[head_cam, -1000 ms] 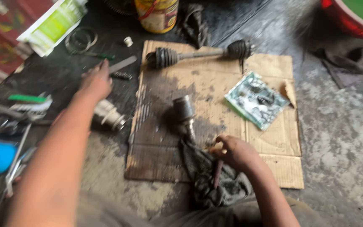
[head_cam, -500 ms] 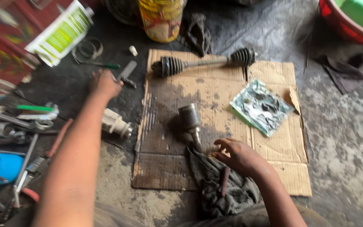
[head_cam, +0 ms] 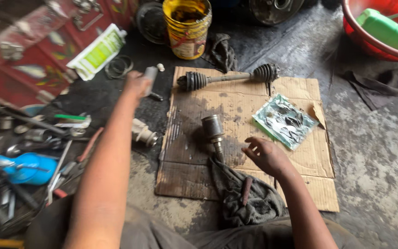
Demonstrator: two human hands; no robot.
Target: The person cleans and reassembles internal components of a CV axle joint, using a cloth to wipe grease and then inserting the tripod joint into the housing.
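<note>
My left hand (head_cam: 137, 85) reaches forward over the dark floor, closed round a small grey metal tool (head_cam: 151, 74) just left of the cardboard sheet (head_cam: 300, 161). My right hand (head_cam: 266, 154) hovers over the cardboard with fingers apart and nothing in it. Just left of that hand, a greasy metal joint with a stub shaft (head_cam: 213, 129) stands on the cardboard. At the far edge of the cardboard lies a drive shaft with rubber boots (head_cam: 229, 77). A dirty grey rag (head_cam: 249, 203) with a brown stick (head_cam: 246, 190) on it lies below my right hand.
A clear plastic packet of parts (head_cam: 285, 121) lies on the cardboard's right side. A yellow bucket (head_cam: 187, 27), a red basin (head_cam: 369, 41), a white-and-green tube (head_cam: 98, 51), another pale joint piece (head_cam: 143, 133) and several scattered tools around a blue object (head_cam: 26, 167) surround the work area.
My left hand moved forward to the grey tool and closed on it. My right hand let go of the brown stick, which now rests on the rag, and opened.
</note>
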